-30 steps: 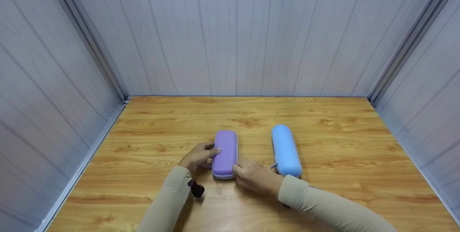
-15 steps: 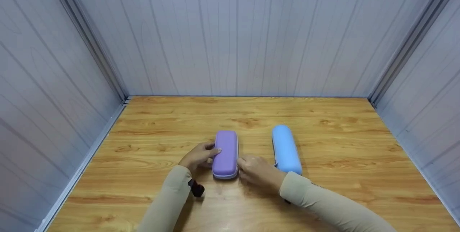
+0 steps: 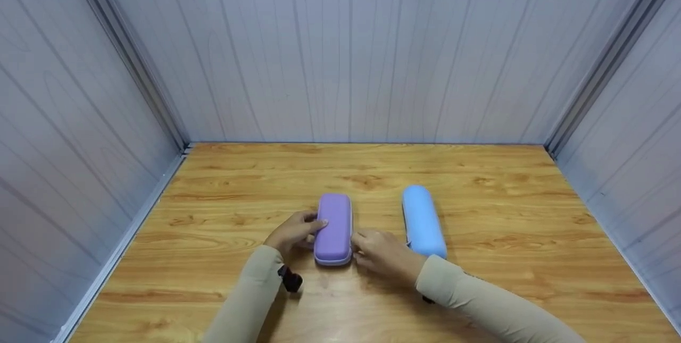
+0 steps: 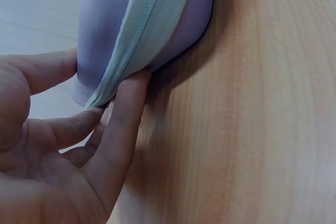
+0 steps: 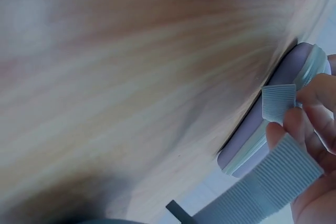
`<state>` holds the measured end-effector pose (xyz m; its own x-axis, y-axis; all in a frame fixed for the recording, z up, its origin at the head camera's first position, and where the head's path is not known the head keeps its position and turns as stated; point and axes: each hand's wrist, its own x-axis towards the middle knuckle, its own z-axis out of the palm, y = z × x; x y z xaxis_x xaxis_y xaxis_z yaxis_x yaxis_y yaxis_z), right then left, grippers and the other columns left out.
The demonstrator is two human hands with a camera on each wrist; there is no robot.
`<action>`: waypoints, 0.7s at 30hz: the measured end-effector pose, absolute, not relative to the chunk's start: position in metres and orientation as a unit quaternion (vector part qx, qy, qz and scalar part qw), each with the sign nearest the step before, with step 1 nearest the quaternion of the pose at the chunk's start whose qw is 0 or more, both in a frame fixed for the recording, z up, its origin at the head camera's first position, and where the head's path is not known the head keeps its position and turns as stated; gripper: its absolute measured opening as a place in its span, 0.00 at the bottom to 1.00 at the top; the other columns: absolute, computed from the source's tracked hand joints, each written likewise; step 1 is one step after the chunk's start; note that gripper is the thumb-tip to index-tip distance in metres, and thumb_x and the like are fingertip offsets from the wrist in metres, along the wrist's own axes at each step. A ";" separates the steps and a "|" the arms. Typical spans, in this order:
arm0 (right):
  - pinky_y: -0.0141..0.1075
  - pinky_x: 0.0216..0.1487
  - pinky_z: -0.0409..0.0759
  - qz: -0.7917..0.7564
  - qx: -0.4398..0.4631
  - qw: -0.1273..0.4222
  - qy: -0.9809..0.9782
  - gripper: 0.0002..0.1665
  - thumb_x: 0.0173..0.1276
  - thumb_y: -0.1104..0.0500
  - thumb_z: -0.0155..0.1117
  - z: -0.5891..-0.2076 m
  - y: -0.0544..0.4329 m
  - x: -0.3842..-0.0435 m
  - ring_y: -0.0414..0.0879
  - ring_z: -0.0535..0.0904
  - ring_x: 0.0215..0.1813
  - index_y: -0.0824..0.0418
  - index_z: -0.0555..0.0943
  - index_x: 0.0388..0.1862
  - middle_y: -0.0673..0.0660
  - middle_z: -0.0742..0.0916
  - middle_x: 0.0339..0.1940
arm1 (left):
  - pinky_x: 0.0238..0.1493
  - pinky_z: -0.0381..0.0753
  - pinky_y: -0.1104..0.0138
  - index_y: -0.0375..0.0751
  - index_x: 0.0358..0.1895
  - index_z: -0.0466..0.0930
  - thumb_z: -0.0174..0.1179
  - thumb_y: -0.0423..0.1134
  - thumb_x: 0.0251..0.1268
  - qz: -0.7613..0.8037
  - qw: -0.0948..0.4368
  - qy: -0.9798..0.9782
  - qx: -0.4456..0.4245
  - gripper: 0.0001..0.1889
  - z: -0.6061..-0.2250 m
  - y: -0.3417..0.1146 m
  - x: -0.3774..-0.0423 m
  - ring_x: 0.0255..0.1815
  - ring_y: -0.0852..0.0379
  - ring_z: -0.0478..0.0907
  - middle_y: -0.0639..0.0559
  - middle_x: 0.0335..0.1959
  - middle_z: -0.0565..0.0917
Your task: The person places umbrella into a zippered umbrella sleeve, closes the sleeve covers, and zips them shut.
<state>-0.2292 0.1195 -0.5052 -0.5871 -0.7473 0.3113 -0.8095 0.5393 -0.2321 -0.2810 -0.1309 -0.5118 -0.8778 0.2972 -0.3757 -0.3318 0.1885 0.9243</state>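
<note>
A purple hard zip case (image 3: 335, 215) with a pale seam lies lengthwise on the table. My left hand (image 3: 294, 232) grips its left side, thumb on the top and fingers at the lower edge; the left wrist view shows those fingertips (image 4: 134, 80) against the pale band. At the case's right side, near its front end, my right hand (image 3: 385, 253) has curled fingers. In the right wrist view they pinch a short ribbed fabric tab (image 5: 279, 103) beside the seam. A longer ribbed strap (image 5: 257, 192) crosses the foreground below these fingers.
Right of the purple case, a rounded light blue case (image 3: 423, 220) lies on the wooden table (image 3: 239, 183), its near end close behind my right sleeve (image 3: 479, 300). Pale panel walls (image 3: 340, 56) enclose the table at the back and both sides.
My right hand has shifted slightly right and away from me along the purple case's side. The blue case's strap, visible earlier, is mostly hidden now. My left hand and both cases stay in place.
</note>
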 end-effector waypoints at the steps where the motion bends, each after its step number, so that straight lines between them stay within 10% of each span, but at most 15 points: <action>1: 0.29 0.37 0.80 0.174 0.447 0.089 -0.873 0.07 0.66 0.63 0.68 -0.506 0.120 -0.229 0.40 0.78 0.34 0.59 0.78 0.39 0.50 0.82 0.35 | 0.48 0.84 0.53 0.24 0.73 0.59 0.60 0.39 0.73 0.638 0.247 0.730 -0.011 0.33 -0.512 -0.131 -0.281 0.51 0.45 0.81 0.34 0.60 0.76; 21: 0.30 0.33 0.79 0.164 0.451 0.154 -0.864 0.07 0.66 0.59 0.69 -0.492 0.130 -0.221 0.38 0.77 0.34 0.55 0.81 0.40 0.47 0.82 0.36 | 0.42 0.86 0.55 0.25 0.66 0.69 0.61 0.41 0.71 0.638 0.218 0.739 -0.020 0.28 -0.512 -0.127 -0.276 0.42 0.48 0.82 0.38 0.49 0.80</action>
<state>-0.2213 0.1303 -0.4920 -0.5453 -0.7289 0.4140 -0.8300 0.5388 -0.1446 -0.2764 -0.1265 -0.5116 -0.9046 0.2485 -0.3464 -0.3065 0.1859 0.9336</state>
